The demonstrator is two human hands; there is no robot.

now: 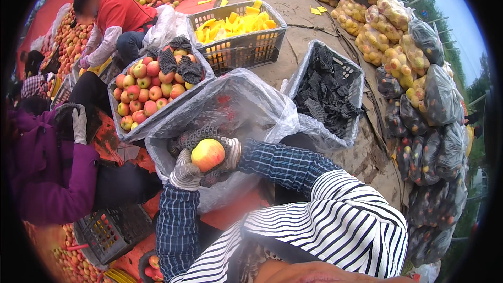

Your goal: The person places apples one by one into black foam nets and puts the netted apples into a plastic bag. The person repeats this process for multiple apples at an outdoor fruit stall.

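A yellow and red apple (208,155) is held between my two gloved hands, above a crate lined with clear plastic film (251,98). My left hand (186,169), in a striped knit glove, grips the apple's lower left side. Around its right side curls my right hand (231,153), its fingers partly hidden behind the fruit. Dark foam net sleeves (196,135) lie right behind the apple; whether my fingers hold one, I cannot tell. Beyond, a second lined crate (165,120) is full of apples, with a few dark foam nets on top.
A crate of dark foam nets (355,86) stands at the right, a crate of yellow foam pieces (243,53) farther back. A person in purple (59,165) sits close at the left; another in red (122,11) bends beyond. Bagged fruit (393,59) is stacked along the right.
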